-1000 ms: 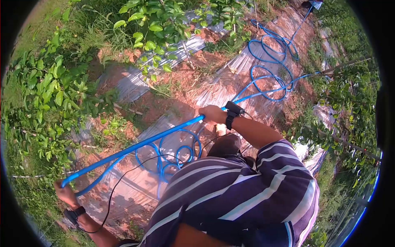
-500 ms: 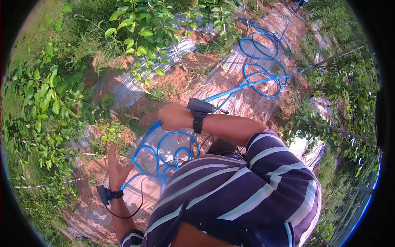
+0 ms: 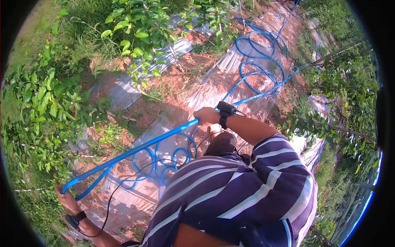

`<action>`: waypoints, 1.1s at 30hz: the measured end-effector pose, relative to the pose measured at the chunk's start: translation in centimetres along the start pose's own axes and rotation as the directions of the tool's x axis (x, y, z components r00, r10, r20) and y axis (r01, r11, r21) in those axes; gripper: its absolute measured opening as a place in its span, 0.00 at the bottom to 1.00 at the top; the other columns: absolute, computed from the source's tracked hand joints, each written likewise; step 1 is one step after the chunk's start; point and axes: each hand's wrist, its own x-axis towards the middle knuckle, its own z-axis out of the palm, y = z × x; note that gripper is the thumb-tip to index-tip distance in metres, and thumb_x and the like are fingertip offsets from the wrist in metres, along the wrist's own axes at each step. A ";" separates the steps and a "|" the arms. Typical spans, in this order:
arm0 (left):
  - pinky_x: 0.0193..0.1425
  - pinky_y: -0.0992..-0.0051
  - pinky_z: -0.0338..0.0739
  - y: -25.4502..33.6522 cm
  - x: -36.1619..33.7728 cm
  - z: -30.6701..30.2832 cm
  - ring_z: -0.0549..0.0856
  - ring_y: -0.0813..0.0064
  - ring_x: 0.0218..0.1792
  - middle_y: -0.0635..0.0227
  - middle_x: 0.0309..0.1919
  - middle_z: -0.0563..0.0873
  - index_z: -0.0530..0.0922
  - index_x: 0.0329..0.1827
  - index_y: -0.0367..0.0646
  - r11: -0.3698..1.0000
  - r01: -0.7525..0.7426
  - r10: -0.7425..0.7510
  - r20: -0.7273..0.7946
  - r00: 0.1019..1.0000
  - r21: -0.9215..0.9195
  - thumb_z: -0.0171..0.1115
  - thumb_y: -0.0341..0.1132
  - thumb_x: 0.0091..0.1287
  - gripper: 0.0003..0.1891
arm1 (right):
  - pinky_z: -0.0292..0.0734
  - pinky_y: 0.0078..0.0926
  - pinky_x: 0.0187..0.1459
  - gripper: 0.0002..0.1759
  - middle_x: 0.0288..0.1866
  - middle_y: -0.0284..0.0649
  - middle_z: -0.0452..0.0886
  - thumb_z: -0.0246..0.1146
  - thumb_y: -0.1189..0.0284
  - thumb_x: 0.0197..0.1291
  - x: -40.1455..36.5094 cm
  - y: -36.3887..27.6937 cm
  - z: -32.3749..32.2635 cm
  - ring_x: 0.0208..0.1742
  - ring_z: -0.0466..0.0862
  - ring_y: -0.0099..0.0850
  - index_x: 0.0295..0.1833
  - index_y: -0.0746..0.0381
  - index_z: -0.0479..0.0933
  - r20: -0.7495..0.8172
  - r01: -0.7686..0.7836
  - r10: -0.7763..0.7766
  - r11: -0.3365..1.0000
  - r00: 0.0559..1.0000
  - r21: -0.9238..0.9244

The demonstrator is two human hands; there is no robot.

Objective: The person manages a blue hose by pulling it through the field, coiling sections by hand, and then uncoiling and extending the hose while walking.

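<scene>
A long blue hose stretches slantwise across the front of my body. My right hand is closed around it near the middle of the view. At the lower left, my left hand grips the hose where it bends back in a loop, my arm reaching well out to the side. From my right hand the hose runs on to loose coils on the ground at the upper right. More blue coils lie below the stretched length, partly hidden by my striped shirt. Each wrist wears a black strapped device.
Leafy plants crowd the left side, with another leafy plant at the top. Silvery plastic sheeting covers strips of reddish soil. Wooden poles and foliage stand on the right.
My left hand has swung out to the lower left and closed on the hose, having been open before. My right hand has moved right, and the length between my hands is now pulled straight.
</scene>
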 end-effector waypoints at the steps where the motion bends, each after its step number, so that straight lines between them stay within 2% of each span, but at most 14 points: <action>1: 0.43 0.68 0.75 -4.2 0.1 -2.0 0.80 0.68 0.33 0.61 0.31 0.83 0.76 0.37 0.39 0.990 0.088 -0.084 -0.045 0.995 0.107 0.57 0.26 0.62 0.03 | 0.79 0.45 0.36 0.11 0.32 0.45 0.85 0.67 0.68 0.44 -2.7 4.9 0.8 0.38 0.86 0.46 0.37 0.56 0.82 -0.061 -0.091 0.088 0.995 0.994 -0.049; 4: 0.45 0.61 0.74 -22.5 -2.2 -4.8 0.80 0.58 0.34 0.53 0.33 0.82 0.78 0.37 0.36 0.871 0.169 -0.040 -0.276 0.960 0.461 0.57 0.31 0.61 0.07 | 0.80 0.46 0.39 0.09 0.32 0.45 0.86 0.65 0.64 0.47 -9.8 14.3 1.2 0.39 0.87 0.46 0.33 0.56 0.83 -0.062 -0.393 0.388 0.913 0.919 -0.110; 5: 0.46 0.59 0.74 -25.6 -4.3 -4.4 0.80 0.53 0.34 0.51 0.34 0.82 0.78 0.41 0.36 0.836 0.256 -0.211 -0.146 0.966 0.485 0.58 0.31 0.60 0.10 | 0.80 0.46 0.40 0.11 0.33 0.47 0.86 0.66 0.62 0.48 -10.9 14.6 1.0 0.40 0.87 0.47 0.34 0.57 0.84 -0.051 -0.427 0.424 0.899 0.904 -0.099; 7: 0.52 0.55 0.73 -16.8 -6.3 -3.1 0.81 0.43 0.42 0.42 0.41 0.83 0.75 0.57 0.34 0.755 0.338 -0.514 0.186 0.838 0.562 0.62 0.31 0.54 0.25 | 0.81 0.46 0.44 0.15 0.37 0.49 0.86 0.64 0.59 0.50 -11.2 12.4 -0.4 0.42 0.87 0.48 0.36 0.57 0.86 -0.041 -0.467 0.466 0.882 0.884 -0.062; 9: 0.66 0.56 0.70 -10.6 -8.7 2.0 0.76 0.42 0.62 0.38 0.62 0.75 0.66 0.71 0.36 0.771 0.111 -0.397 0.336 0.854 0.628 0.66 0.29 0.48 0.40 | 0.81 0.47 0.47 0.16 0.36 0.51 0.86 0.61 0.63 0.51 -8.6 7.3 -2.8 0.43 0.87 0.50 0.38 0.61 0.86 -0.089 -0.434 0.427 0.896 0.900 -0.097; 11: 0.75 0.59 0.62 -2.3 -9.3 6.9 0.68 0.45 0.71 0.41 0.68 0.71 0.59 0.75 0.35 0.975 -0.068 -0.068 0.574 0.816 0.213 0.72 0.31 0.49 0.48 | 0.81 0.47 0.44 0.15 0.34 0.53 0.86 0.61 0.65 0.49 -3.9 2.9 -4.0 0.40 0.87 0.52 0.36 0.64 0.86 -0.063 -0.379 0.374 0.921 0.925 -0.093; 13: 0.77 0.60 0.59 9.5 -9.9 11.2 0.66 0.56 0.73 0.48 0.71 0.68 0.60 0.74 0.33 0.919 0.221 0.047 0.648 0.760 -0.326 0.71 0.29 0.54 0.43 | 0.82 0.45 0.35 0.12 0.30 0.53 0.85 0.62 0.69 0.43 -0.6 -4.9 -6.0 0.34 0.87 0.50 0.30 0.65 0.85 -0.121 -0.145 0.131 0.982 0.984 -0.117; 18: 0.72 0.67 0.65 26.1 -10.4 14.9 0.68 0.63 0.72 0.54 0.70 0.69 0.62 0.73 0.37 0.832 -0.136 0.498 0.614 0.613 -0.538 0.76 0.27 0.53 0.43 | 0.78 0.52 0.36 0.09 0.29 0.52 0.83 0.65 0.70 0.44 0.7 -23.0 -7.1 0.34 0.85 0.54 0.29 0.65 0.81 -0.173 0.449 -0.447 0.893 0.878 -0.025; 20: 0.62 0.71 0.73 27.9 -10.6 15.1 0.78 0.70 0.59 0.59 0.58 0.78 0.66 0.68 0.38 0.669 0.231 0.443 0.628 0.641 -0.707 0.74 0.27 0.53 0.37 | 0.77 0.53 0.37 0.08 0.30 0.49 0.83 0.64 0.70 0.46 0.2 -26.0 -6.7 0.36 0.84 0.54 0.31 0.64 0.80 -0.332 0.577 -0.523 0.813 0.785 0.081; 21: 0.44 0.79 0.75 25.3 -9.9 15.7 0.80 0.80 0.42 0.70 0.40 0.81 0.74 0.55 0.38 0.647 0.295 0.437 0.659 0.612 -0.703 0.68 0.24 0.53 0.24 | 0.77 0.53 0.37 0.08 0.30 0.49 0.83 0.64 0.70 0.46 0.4 -25.9 -7.2 0.36 0.84 0.54 0.31 0.64 0.80 -0.339 0.564 -0.510 0.822 0.791 0.081; 23: 0.30 0.81 0.66 23.2 -7.6 12.2 0.72 0.84 0.26 0.74 0.25 0.77 0.78 0.36 0.36 0.770 0.184 0.326 0.624 0.710 -0.611 0.53 0.20 0.51 0.10 | 0.78 0.50 0.36 0.10 0.30 0.50 0.83 0.63 0.71 0.46 0.6 -24.8 -8.2 0.35 0.84 0.53 0.35 0.62 0.82 -0.214 0.571 -0.534 0.799 0.818 0.188; 29: 0.29 0.78 0.61 12.6 -2.8 4.9 0.64 0.82 0.26 0.76 0.22 0.68 0.73 0.34 0.39 0.947 -0.117 0.190 0.230 0.954 -0.297 0.52 0.22 0.59 0.03 | 0.77 0.49 0.37 0.13 0.33 0.46 0.84 0.67 0.65 0.47 1.2 -5.1 -0.5 0.37 0.84 0.50 0.40 0.57 0.80 -0.139 0.191 -0.176 0.976 0.975 0.102; 32: 0.34 0.79 0.60 0.7 -0.5 0.4 0.64 0.83 0.29 0.77 0.26 0.67 0.74 0.38 0.40 0.924 0.062 -0.008 0.142 0.990 -0.378 0.51 0.24 0.64 0.04 | 0.77 0.48 0.40 0.11 0.30 0.43 0.84 0.67 0.68 0.45 -3.9 8.6 4.1 0.38 0.86 0.46 0.37 0.56 0.79 -0.056 -0.187 0.183 0.979 0.981 -0.079; 33: 0.34 0.75 0.61 -1.8 -0.7 -1.1 0.66 0.79 0.29 0.74 0.27 0.72 0.76 0.39 0.37 0.990 0.011 -0.009 0.014 1.000 -0.137 0.51 0.25 0.65 0.05 | 0.76 0.49 0.41 0.10 0.29 0.44 0.84 0.66 0.70 0.45 -6.0 12.0 4.9 0.38 0.87 0.47 0.36 0.58 0.80 -0.035 -0.285 0.286 0.919 0.957 -0.274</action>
